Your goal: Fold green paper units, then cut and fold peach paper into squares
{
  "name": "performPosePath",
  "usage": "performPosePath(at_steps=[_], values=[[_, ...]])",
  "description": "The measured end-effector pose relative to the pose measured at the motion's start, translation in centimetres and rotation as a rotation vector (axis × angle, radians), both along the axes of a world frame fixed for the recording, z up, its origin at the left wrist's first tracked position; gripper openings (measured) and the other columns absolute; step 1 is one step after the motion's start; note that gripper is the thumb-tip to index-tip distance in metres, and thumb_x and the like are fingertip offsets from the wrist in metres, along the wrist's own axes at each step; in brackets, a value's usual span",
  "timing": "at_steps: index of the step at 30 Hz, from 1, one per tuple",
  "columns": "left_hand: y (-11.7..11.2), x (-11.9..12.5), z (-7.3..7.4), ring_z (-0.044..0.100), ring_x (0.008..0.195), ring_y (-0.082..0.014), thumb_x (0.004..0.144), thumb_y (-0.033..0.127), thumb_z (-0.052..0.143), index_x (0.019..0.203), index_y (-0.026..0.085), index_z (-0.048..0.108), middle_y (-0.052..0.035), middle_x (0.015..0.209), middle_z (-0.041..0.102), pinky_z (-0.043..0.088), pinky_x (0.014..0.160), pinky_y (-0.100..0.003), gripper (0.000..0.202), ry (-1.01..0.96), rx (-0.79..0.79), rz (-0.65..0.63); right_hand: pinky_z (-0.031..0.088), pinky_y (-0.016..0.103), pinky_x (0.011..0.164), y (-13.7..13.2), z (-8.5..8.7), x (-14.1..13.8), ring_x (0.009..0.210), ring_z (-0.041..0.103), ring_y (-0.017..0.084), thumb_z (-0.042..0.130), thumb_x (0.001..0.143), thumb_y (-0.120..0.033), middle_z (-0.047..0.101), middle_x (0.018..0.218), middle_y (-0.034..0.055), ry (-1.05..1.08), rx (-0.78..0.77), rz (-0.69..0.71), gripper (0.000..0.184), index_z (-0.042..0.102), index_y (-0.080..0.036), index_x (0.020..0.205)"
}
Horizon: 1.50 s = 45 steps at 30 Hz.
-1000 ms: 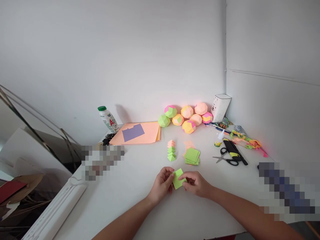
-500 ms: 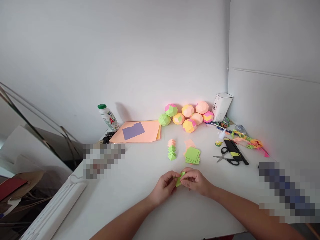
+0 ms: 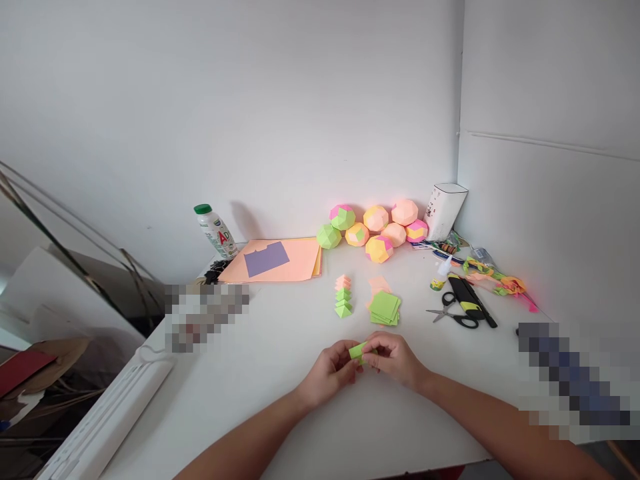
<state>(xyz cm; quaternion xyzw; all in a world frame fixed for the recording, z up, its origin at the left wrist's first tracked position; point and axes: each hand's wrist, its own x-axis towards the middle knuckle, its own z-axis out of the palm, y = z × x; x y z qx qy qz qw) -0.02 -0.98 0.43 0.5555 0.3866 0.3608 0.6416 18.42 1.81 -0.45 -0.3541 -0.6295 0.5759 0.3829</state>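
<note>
One white table (image 3: 280, 413) is filling the corner of the room. At eleven o'clock from the hands, one pile of peach sheets (image 3: 295, 263) is lying flat, carrying a single purple sheet (image 3: 267, 259). Eight paper balls (image 3: 379, 249) are sitting bunched against the wall at twelve o'clock. Two hands are meeting near the table's front edge: the left hand (image 3: 330, 373) and the right hand (image 3: 395, 360) are both pinching one folded green paper (image 3: 361, 351) between fingertips and thumbs, just above the tabletop. One green-capped bottle (image 3: 216, 230) is leaning at ten o'clock. One pair of scissors (image 3: 453, 315) is lying at two o'clock. One small stack of green squares (image 3: 385, 309) is resting at one o'clock, near the hands, with one short column of folded pieces (image 3: 343, 297) standing just beside it on its nine o'clock side.
</note>
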Motion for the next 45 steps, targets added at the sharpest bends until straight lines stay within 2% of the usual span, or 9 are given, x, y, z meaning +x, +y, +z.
performPosePath(at_steps=[4, 9, 14, 19, 22, 29, 33, 38, 45], values=[[0.1, 0.0, 0.2, 0.050, 0.056, -0.0092, 0.080, 0.051, 0.059, 0.096, 0.015, 0.058, -0.0015, 0.075, 0.061, 0.039, 0.053, -0.023, 0.039, 0.052, -0.011, 0.026, 0.046, 0.024, 0.049, -0.2, 0.2, -0.1, 0.058, 0.055, 0.011, 0.066, 0.077, -0.025, 0.059, 0.077, 0.0005, -0.005, 0.046, -0.014, 0.008, 0.066, -0.018, 0.079], [0.1, -0.1, 0.2, 0.049, 0.050, -0.0085, 0.079, 0.055, 0.057, 0.088, 0.015, 0.059, -0.0011, 0.069, 0.061, 0.035, 0.049, -0.022, 0.041, 0.091, -0.053, 0.047, 0.043, 0.024, 0.047, -0.4, 1.0, -0.3, 0.056, 0.053, 0.010, 0.064, 0.078, -0.025, 0.058, 0.074, 0.0004, -0.029, 0.121, -0.034, 0.007, 0.066, -0.018, 0.078], [0.2, -0.1, 0.4, 0.047, 0.047, -0.0083, 0.078, 0.056, 0.057, 0.083, 0.015, 0.056, 0.0001, 0.064, 0.060, 0.034, 0.047, -0.022, 0.041, 0.084, -0.077, 0.055, 0.044, 0.025, 0.049, -0.3, 1.0, -0.2, 0.056, 0.053, 0.012, 0.061, 0.079, -0.026, 0.056, 0.069, -0.0012, -0.094, 0.055, -0.029, 0.011, 0.064, -0.019, 0.087], [0.2, -0.2, 0.6, 0.050, 0.050, -0.0085, 0.074, 0.048, 0.065, 0.086, 0.016, 0.054, 0.0004, 0.069, 0.061, 0.036, 0.047, -0.022, 0.036, 0.057, -0.089, 0.047, 0.046, 0.026, 0.059, -0.2, 0.8, 0.1, 0.068, 0.053, 0.013, 0.062, 0.076, -0.022, 0.059, 0.084, 0.0029, -0.139, 0.104, -0.033, 0.023, 0.066, -0.019, 0.098], [0.2, -0.2, 0.6, 0.049, 0.049, -0.0080, 0.073, 0.046, 0.066, 0.083, 0.016, 0.053, 0.0019, 0.066, 0.059, 0.035, 0.047, -0.021, 0.034, 0.046, -0.099, 0.051, 0.048, 0.027, 0.060, -0.2, 0.8, 0.1, 0.066, 0.054, 0.013, 0.060, 0.079, -0.026, 0.060, 0.081, 0.0024, -0.150, 0.053, -0.029, 0.027, 0.064, -0.019, 0.105], [0.4, -0.1, 0.3, 0.045, 0.043, -0.0076, 0.076, 0.058, 0.058, 0.073, 0.018, 0.049, 0.0028, 0.056, 0.057, 0.034, 0.045, -0.022, 0.042, 0.026, -0.102, 0.053, 0.051, 0.031, 0.068, -0.1, 1.3, 0.2, 0.077, 0.059, 0.018, 0.060, 0.081, -0.036, 0.064, 0.087, 0.0061, -0.142, 0.072, -0.011, 0.027, 0.065, -0.018, 0.100], [0.3, 0.0, 0.2, 0.045, 0.042, -0.0077, 0.077, 0.063, 0.054, 0.073, 0.018, 0.049, 0.0019, 0.057, 0.059, 0.033, 0.044, -0.022, 0.046, 0.010, -0.093, 0.084, 0.048, 0.027, 0.057, -0.1, 1.4, 0.3, 0.067, 0.058, 0.015, 0.063, 0.079, -0.038, 0.063, 0.082, 0.0034, -0.133, -0.015, 0.029, 0.031, 0.062, -0.019, 0.103], [0.3, 0.3, 0.4, 0.051, 0.045, -0.0093, 0.076, 0.063, 0.055, 0.087, 0.016, 0.055, 0.0006, 0.064, 0.061, 0.035, 0.043, -0.022, 0.048, -0.004, -0.100, 0.107, 0.043, 0.023, 0.048, 0.2, 1.0, 0.5, 0.051, 0.053, 0.011, 0.058, 0.084, -0.042, 0.057, 0.061, -0.0023, -0.143, -0.087, 0.058, 0.025, 0.062, -0.018, 0.087], [0.4, 0.0, 0.9, 0.057, 0.049, -0.0118, 0.077, 0.053, 0.058, 0.085, 0.017, 0.052, 0.0010, 0.062, 0.060, 0.037, 0.044, -0.021, 0.038, -0.042, -0.119, 0.117, 0.044, 0.024, 0.049, 0.5, 1.2, 0.7, 0.055, 0.056, 0.011, 0.061, 0.081, -0.039, 0.064, 0.076, 0.0026, -0.120, -0.095, 0.102, 0.028, 0.070, -0.017, 0.095]])
